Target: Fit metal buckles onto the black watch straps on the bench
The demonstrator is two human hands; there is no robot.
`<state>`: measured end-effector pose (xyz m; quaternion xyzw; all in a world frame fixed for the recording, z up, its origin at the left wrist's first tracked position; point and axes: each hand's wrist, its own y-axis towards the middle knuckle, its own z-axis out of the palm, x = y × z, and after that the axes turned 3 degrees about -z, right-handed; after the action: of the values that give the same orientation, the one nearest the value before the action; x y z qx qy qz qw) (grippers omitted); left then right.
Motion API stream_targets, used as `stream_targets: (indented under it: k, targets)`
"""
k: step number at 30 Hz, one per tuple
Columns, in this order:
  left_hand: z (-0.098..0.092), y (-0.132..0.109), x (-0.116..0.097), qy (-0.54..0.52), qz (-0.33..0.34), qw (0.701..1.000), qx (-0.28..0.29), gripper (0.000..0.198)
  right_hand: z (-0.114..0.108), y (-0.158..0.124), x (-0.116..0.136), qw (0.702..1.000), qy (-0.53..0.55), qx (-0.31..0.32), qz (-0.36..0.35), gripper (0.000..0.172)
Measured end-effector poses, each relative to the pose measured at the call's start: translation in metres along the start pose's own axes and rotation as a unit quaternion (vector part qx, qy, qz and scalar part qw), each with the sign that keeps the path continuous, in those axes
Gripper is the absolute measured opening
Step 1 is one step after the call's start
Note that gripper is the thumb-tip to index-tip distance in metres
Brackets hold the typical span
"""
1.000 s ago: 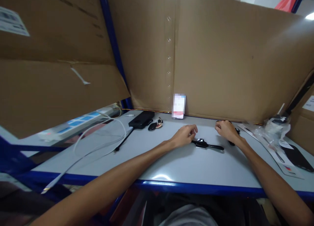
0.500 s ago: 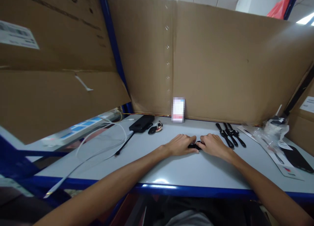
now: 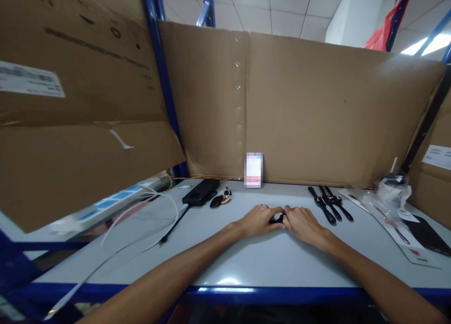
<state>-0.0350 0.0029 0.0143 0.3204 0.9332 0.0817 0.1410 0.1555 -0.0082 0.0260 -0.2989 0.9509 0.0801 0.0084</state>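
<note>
My left hand [image 3: 262, 220] is curled at the middle of the table, its thumb and fingers closed around a small black piece [image 3: 276, 219]. Pressed up against it from the other side, my right hand [image 3: 299, 222] has its fingertips bent at the right end of that piece. Most of the black piece is covered by fingers, so its full shape cannot be made out. To the right of my right hand lie three long black pieces [image 3: 330, 203], side by side, each with a thicker glossy middle.
A propped phone [image 3: 253, 170] leans on the cardboard wall [image 3: 317, 112]. Left are a black box-shaped device [image 3: 201, 192], keys [image 3: 221, 199], white cables [image 3: 141, 237] and a power strip [image 3: 116, 200]. At right lie plastic packaging [image 3: 387, 220] and a dark flat object [image 3: 428, 235]. A blue beam [image 3: 225, 294] edges the table.
The camera has tilted up, so everything sits lower in view. My fingers have shifted on the black piece; less of it shows between my hands.
</note>
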Motion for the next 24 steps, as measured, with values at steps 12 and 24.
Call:
stream_targets:
  k: [12, 24]
  targets:
    - [-0.004, 0.003, 0.002, -0.03, 0.002, 0.999, 0.02, 0.048, -0.02, -0.009, -0.016, 0.998, 0.025, -0.015, -0.056, 0.021]
    - [0.001, 0.007, 0.007, -0.022, -0.005, 0.999, 0.032, 0.046, -0.014, -0.007, -0.005, 0.993, 0.071, -0.076, -0.053, 0.026]
